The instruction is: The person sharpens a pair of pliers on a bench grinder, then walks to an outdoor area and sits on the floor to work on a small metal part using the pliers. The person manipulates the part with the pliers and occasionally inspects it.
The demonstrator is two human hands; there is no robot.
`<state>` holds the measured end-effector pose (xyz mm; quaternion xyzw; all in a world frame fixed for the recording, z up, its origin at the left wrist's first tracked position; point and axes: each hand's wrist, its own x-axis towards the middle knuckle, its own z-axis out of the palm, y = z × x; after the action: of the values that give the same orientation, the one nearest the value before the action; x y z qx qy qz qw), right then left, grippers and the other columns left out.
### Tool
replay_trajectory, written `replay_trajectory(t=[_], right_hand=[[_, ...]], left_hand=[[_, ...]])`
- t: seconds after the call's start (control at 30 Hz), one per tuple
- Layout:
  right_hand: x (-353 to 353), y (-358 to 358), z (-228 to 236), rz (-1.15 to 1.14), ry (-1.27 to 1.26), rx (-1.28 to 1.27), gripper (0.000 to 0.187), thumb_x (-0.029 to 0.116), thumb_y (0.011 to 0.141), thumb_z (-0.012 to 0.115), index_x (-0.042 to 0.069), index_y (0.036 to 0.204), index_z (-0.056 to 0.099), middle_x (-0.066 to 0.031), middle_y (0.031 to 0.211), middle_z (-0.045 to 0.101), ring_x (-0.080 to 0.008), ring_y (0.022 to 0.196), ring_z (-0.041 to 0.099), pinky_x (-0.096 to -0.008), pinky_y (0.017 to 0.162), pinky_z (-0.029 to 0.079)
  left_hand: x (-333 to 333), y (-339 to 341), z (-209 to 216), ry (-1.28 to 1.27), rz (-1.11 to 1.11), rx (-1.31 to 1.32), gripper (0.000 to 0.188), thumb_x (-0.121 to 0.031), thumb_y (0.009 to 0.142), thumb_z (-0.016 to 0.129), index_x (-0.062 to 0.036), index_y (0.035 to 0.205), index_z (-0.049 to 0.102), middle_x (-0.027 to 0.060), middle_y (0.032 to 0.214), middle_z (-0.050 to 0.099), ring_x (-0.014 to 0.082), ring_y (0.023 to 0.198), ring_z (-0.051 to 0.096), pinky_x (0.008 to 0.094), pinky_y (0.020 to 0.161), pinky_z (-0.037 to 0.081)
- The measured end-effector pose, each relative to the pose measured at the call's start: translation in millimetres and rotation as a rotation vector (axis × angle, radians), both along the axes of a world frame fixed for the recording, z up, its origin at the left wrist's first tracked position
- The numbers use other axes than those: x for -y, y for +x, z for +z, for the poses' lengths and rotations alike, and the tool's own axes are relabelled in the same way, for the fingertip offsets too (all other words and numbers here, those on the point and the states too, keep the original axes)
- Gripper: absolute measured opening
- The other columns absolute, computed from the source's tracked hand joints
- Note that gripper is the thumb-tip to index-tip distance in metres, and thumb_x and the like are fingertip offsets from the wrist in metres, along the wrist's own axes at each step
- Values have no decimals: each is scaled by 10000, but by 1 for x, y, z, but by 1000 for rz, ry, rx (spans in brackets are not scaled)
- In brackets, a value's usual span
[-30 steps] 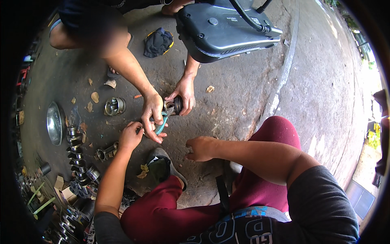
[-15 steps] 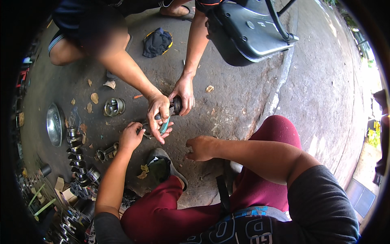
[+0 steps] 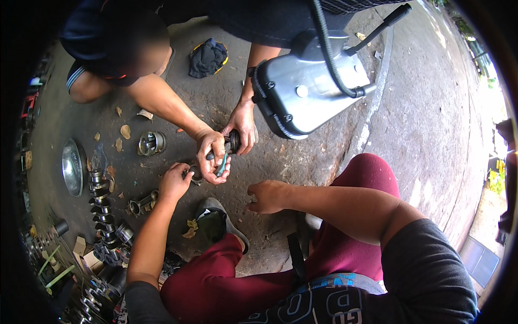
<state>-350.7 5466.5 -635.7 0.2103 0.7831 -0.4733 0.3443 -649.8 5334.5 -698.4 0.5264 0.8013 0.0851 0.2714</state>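
My left hand grips the ring-shaped big end of a connecting rod, its fingers partly hidden. At the rod's far end, a co-worker's hand clasps a dark piston. The co-worker's other hand holds a tool with teal handles just over the rod. To the right, my right hand hangs above the ground, loosely bent with its fingertips apart. Nothing shows in it.
A loose piston, a metal bowl, a crankshaft and another connecting rod lie at left. A dark cap lies farther back. A black-and-silver device with a hose hangs close in at upper right.
The co-worker's tool hand has turned and its fingers have drawn in around the teal handles. The hanging device has swung down and left with the co-worker's lean. My hands stay put.
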Motion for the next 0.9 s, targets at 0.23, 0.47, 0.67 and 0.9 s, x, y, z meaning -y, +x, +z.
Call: replay_trajectory(t=[0.23,0.47,0.67,0.9], right_hand=[[-1,1,0,-11,-13,11,643,508,913,620,24,1331,560,-234,1212,652,-386,1179,607,-446,1017,475],[-3,0,1,-14,-23,31,633,509,918,611,41,1340,560,-227,1225,650,-380,1189,604,-451,1025,471],[-4,-5,-1,-5,46,18,625,506,917,612,36,1327,571,-227,1221,652,-382,1184,608,-445,1028,468],[-2,-1,-3,-17,-15,-7,631,506,921,606,25,1327,572,-236,1212,653,-394,1171,609,-452,1011,474]], left_hand=[[-1,4,2,-6,9,-6,222,-204,841,723,-89,1026,683,105,1025,687,347,947,666,444,798,536],[-3,4,0,-12,-16,-61,212,-196,837,715,-74,1009,688,85,994,691,301,918,687,426,778,548],[-5,2,-8,247,-91,-17,284,-169,831,729,-72,1085,646,124,1055,676,330,909,677,436,822,549],[1,0,-6,57,-14,-3,206,-148,822,743,-63,994,669,134,1010,680,346,927,669,429,802,538]])
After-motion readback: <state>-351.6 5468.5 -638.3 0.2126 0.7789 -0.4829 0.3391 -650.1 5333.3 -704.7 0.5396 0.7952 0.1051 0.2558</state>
